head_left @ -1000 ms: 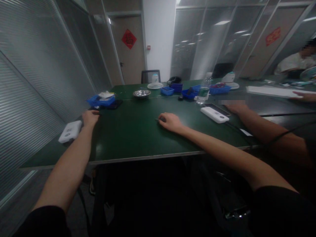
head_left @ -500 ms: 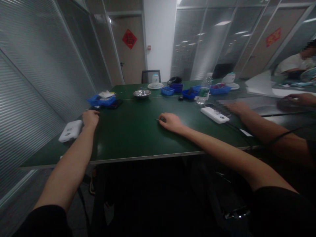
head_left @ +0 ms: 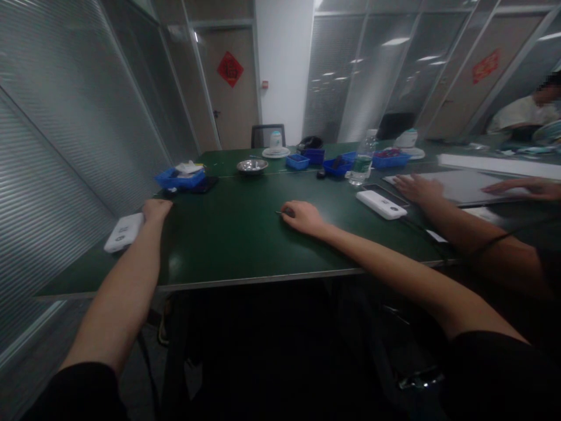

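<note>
My right hand (head_left: 304,217) rests on the green table (head_left: 228,234), its fingers closed round a small tool with a dark handle (head_left: 288,212). A thin metal tip pokes out of that tool to the left. At the table's left side, my left hand (head_left: 156,210) is curled, with its knuckles up and most of the fingers hidden. Something thin shows just beyond it, too small to name. Close beside the left wrist lies a white power bank (head_left: 125,233). Beyond that hand stands a blue tray (head_left: 180,178) with crumpled white paper in it.
A steel bowl (head_left: 252,167), a blue basket (head_left: 297,162) and a water bottle (head_left: 362,161) stand farther back. Right of my right hand lie a white power bank (head_left: 380,204) and a dark phone. A co-worker's hands (head_left: 421,188) rest on white paper (head_left: 467,181).
My left hand has turned and curled, shifting slightly left. My right hand stays in place. The co-worker's paper, raised before, now lies flat under their hands.
</note>
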{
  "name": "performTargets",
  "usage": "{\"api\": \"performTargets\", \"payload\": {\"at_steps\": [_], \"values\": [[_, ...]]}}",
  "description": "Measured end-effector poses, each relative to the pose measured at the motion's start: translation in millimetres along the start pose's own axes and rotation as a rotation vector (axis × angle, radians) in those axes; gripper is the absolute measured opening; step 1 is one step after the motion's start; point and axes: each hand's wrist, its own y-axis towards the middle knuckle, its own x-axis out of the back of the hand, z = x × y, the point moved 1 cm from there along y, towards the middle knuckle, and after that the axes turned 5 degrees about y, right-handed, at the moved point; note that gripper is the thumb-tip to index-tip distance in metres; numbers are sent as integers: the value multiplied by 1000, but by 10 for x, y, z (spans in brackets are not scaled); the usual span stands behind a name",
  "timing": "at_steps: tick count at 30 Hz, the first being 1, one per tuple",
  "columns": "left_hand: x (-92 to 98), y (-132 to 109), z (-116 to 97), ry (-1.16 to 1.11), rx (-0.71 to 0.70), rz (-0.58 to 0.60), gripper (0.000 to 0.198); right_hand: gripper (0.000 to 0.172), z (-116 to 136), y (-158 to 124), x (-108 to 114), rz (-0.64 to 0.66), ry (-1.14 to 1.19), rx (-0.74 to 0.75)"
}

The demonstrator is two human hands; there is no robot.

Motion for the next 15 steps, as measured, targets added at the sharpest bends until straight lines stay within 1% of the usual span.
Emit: {"api": "performTargets", "payload": {"at_steps": [3, 5, 7, 9, 11, 12, 13, 15], "values": [[-21, 17, 16, 37, 117, 24, 13, 24, -12, 7, -7, 2, 6, 14], [-45, 16, 1, 37, 112, 45, 16, 25, -13, 8, -3, 8, 14, 34], [-88, 1, -59, 25, 73, 66, 18, 27, -11, 5, 1, 14, 30, 67], [-158, -43, -193, -8, -8, 96, 21, 28, -11, -1, -3, 16, 49, 108], [-253, -141, -416, -98, -144, 153, 24, 29, -14, -7, -15, 15, 69, 158], [-307, -219, -557, -166, -231, 200, 26, 29, -16, -9, -20, 14, 81, 185], [-363, -318, -711, -250, -315, 262, 27, 29, -16, -12, -24, 14, 94, 212], [-482, -572, -1027, -383, -471, 446, 31, 29, -11, -19, -23, 14, 123, 256]]}}
